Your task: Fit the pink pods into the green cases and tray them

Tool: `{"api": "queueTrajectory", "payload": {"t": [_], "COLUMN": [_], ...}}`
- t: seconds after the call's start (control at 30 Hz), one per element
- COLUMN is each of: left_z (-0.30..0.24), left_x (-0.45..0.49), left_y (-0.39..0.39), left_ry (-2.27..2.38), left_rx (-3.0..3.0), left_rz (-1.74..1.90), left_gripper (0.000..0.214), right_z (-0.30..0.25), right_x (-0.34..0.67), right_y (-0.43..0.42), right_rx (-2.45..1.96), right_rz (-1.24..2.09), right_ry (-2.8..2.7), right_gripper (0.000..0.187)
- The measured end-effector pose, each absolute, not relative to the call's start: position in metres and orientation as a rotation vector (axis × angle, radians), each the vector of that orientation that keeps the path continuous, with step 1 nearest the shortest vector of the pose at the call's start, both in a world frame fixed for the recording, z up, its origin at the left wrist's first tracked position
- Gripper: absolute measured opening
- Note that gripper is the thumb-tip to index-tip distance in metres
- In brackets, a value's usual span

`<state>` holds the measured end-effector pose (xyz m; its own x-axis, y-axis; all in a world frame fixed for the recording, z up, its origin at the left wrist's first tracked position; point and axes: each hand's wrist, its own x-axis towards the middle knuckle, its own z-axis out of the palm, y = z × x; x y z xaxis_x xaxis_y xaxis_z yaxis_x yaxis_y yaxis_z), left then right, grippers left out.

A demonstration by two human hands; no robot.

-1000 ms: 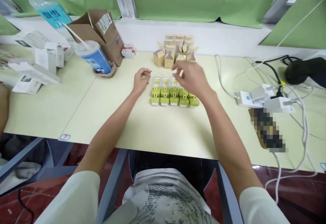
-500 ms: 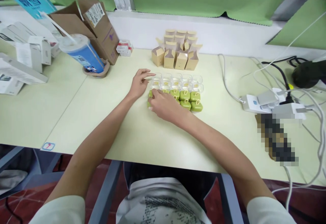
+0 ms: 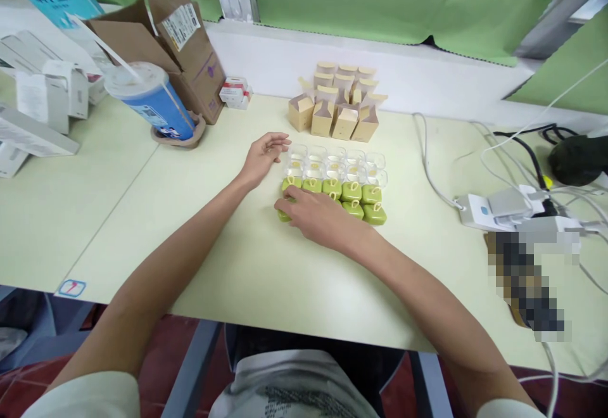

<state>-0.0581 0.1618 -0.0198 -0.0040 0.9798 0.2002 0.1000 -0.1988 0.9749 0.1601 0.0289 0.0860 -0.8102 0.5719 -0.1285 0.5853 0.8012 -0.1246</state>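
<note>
Two rows of small green cases [image 3: 372,204] lie on the pale table [image 3: 142,215], with a block of clear plastic cases [image 3: 338,162] just behind them. My right hand [image 3: 319,216] lies over the left end of the green rows, fingers curled round the front-left green case [image 3: 284,215]. My left hand [image 3: 263,157] rests on the table at the left edge of the clear cases, fingers loosely spread and fingertips touching the nearest one.
Several small tan cartons [image 3: 339,106] stand behind the cases. A blue cup with a straw [image 3: 151,105] and an open cardboard box [image 3: 183,44] are at the back left, beside white boxes [image 3: 45,98]. Chargers and cables [image 3: 503,206] lie at the right.
My right hand came down from above the clear cases onto the left green cases and closed on the front-left one. The left hand has barely moved. The camera shifted slightly.
</note>
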Motion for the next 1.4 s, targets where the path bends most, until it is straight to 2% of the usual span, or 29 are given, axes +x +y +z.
{"api": "queueTrajectory", "payload": {"t": [0.17, 0.43, 0.6, 0.67, 0.77, 0.9, 1.03, 1.2, 1.4], "left_z": [-0.018, -0.020, -0.021, -0.021, -0.020, -0.019, -0.019, -0.020, -0.020], "left_x": [-0.056, -0.056, -0.056, -0.056, -0.055, -0.056, -0.057, -0.057, -0.057], "left_y": [0.157, 0.156, 0.157, 0.158, 0.159, 0.157, 0.156, 0.158, 0.160], "left_ry": [1.175, 1.163, 1.155, 1.156, 1.174, 1.200, 1.202, 1.249, 1.243], "left_rx": [1.448, 1.541, 1.569, 1.577, 1.585, 1.595, 1.613, 1.631, 1.634], "left_rz": [1.288, 1.270, 1.264, 1.264, 1.256, 1.241, 1.229, 1.269, 1.267], "left_gripper": [0.031, 0.029, 0.029, 0.029, 0.029, 0.033, 0.042, 0.067, 0.055], "right_z": [0.091, 0.085, 0.124, 0.141, 0.149, 0.126, 0.106, 0.100, 0.089], "right_x": [0.161, 0.156, 0.171, 0.177, 0.177, 0.163, 0.150, 0.143, 0.139], "right_y": [0.034, 0.031, 0.050, 0.071, 0.109, 0.144, 0.151, 0.154, 0.162], "right_rx": [0.999, 1.110, 1.355, 1.505, 1.720, 1.962, 1.890, 1.774, 1.704], "right_rz": [-0.469, -0.335, -0.700, -0.808, -0.681, -0.396, -0.270, -0.151, -0.060], "right_ry": [2.905, 2.951, 3.100, 3.176, 3.171, 2.971, 2.923, 2.924, 2.970], "right_gripper": [0.023, 0.032, 0.014, 0.011, 0.016, 0.022, 0.028, 0.028, 0.035]}}
